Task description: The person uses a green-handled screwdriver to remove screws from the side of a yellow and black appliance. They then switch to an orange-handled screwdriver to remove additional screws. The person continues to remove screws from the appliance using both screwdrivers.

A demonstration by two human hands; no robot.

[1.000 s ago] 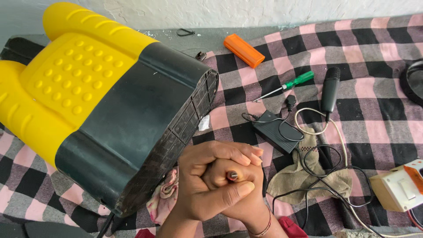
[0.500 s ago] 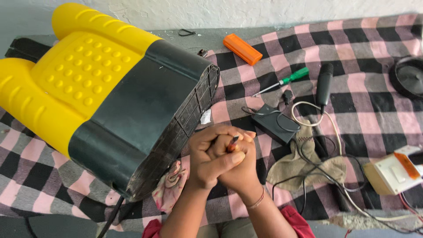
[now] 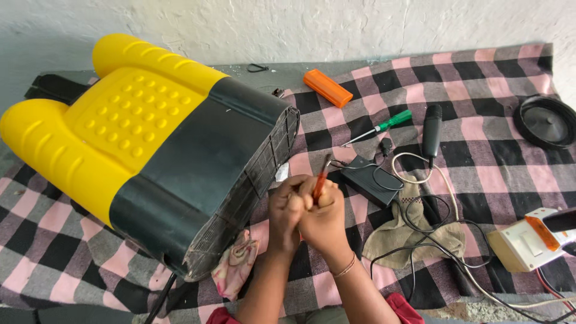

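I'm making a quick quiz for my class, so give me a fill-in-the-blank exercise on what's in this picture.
1. Both hands grip a slim tool with a ____ handle.
2. The screwdriver on the checked cloth has a ____ handle.
3. The big yellow sprayer tank has a ____ base.
4. The flat case near the wall is ____.

Missing words: red; green; black; orange

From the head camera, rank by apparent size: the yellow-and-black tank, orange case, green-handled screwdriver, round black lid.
1. Yellow-and-black tank, by far.
2. Round black lid.
3. Orange case and green-handled screwdriver: similar length, the case wider; too close to rank firmly.
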